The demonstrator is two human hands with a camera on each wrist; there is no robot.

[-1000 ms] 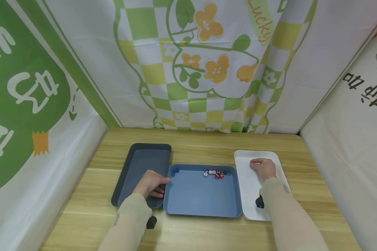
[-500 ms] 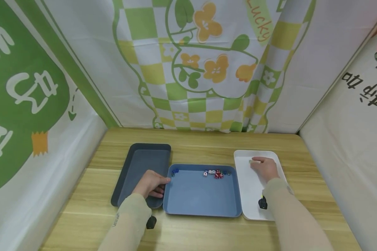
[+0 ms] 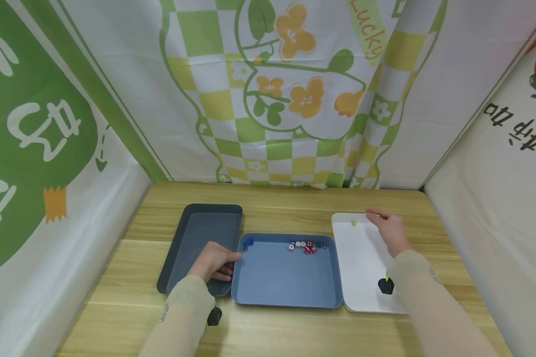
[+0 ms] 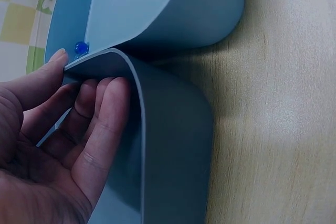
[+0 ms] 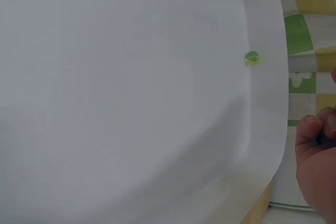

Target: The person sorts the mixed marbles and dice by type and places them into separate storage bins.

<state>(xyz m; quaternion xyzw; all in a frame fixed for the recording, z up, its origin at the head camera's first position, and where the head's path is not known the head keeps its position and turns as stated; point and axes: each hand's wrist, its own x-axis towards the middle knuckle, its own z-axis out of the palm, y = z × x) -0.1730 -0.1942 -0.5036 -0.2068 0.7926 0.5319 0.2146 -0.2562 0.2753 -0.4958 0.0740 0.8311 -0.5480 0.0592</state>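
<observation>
My left hand (image 3: 214, 260) is at the shared edge of the dark grey tray (image 3: 162, 275) and the blue tray (image 3: 290, 306). In the left wrist view, its thumb lies over the touching rims and the curled fingers sit inside the dark tray, pinching the edge. My right hand (image 3: 389, 229) hovers over the far right edge of the white tray (image 3: 362, 277), with no object visible in its loosely bent fingers. A small green marble (image 5: 252, 57) lies at that tray's far end. Blue marbles (image 4: 81, 48) sit in the blue tray's far left corner.
White dice (image 3: 298, 244) and red dice (image 3: 309, 247) cluster along the blue tray's far side, with a few dark marbles (image 3: 322, 246) to their right. The trays stand side by side on a wooden table (image 3: 290, 332). A patterned curtain (image 3: 286, 153) hangs behind.
My right hand has let go of the green marble in the white tray and moved up and to the right. The left hand has stayed in place.
</observation>
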